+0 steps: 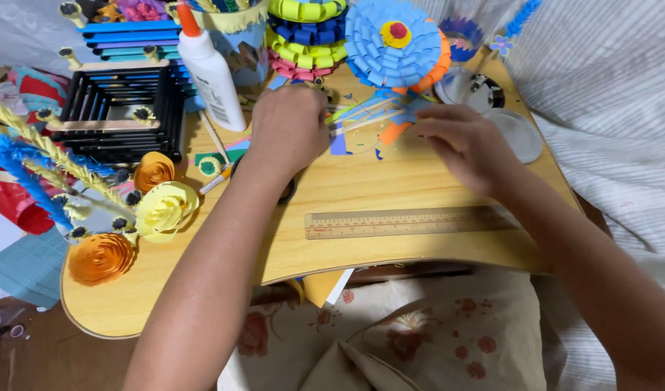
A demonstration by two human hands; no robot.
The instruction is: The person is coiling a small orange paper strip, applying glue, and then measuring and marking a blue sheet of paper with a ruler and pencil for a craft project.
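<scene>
Nearest, a floral cloth [419,333] lies under the curved front edge of the wooden bench [202,289], and both forearms run off the bottom of the frame. One wooden ruler [408,221] lies flat on the bench, just in front of the hands. At the left edge sit three rolled paper roses: an orange one [101,257], a pale yellow one [166,208] and a smaller orange one [153,170], their stems partly hidden behind fuzzy blue and yellow sprigs. The left hand [289,127] is curled knuckles-up, fingers hidden, so I cannot tell what it grips; the right hand [463,141] presses fingers together on a bundle of thin sticks [365,116] lying between the two hands. Scraps of coloured paper surround them. Beyond stand one white glue bottle [211,72], a black stick-built box [119,116], and a blue pleated paper flower [394,43]. Striped white fabric [608,94] fills the right side
</scene>
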